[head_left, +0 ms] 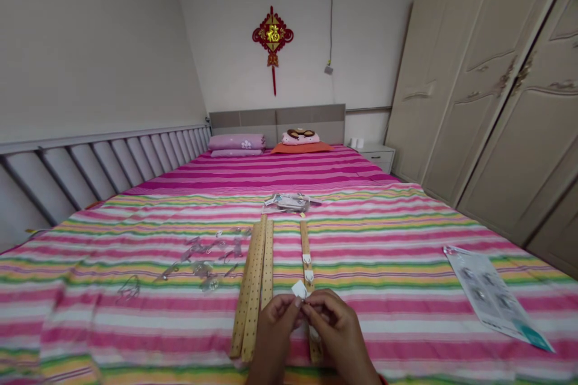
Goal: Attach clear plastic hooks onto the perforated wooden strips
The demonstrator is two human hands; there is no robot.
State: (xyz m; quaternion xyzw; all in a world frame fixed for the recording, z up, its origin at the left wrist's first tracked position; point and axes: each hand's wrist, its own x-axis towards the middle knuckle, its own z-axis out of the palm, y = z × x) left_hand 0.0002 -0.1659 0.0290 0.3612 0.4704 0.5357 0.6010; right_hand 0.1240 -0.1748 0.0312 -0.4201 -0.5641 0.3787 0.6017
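Observation:
Fingertips of my left hand [276,316] pinch a small white adhesive hook [298,289], its square plate standing above the fingers. Close against it, my right hand [333,320] has thumb and index finger pressed together at the hook's lower end; the exact contact is hidden. Under my hands lies a narrow wooden strip [305,242], partly covered by them. White hooks [309,275] sit along that strip in a row. Left of it, several longer wooden strips [253,280] dotted with small holes lie side by side.
Small clear plastic bags [203,267] are scattered on the left of the striped bedspread [397,289]. A plastic-wrapped packet [289,202] lies beyond the strips. At the right is a flat package [494,298]. A slatted rail [121,159] borders the bed's left side.

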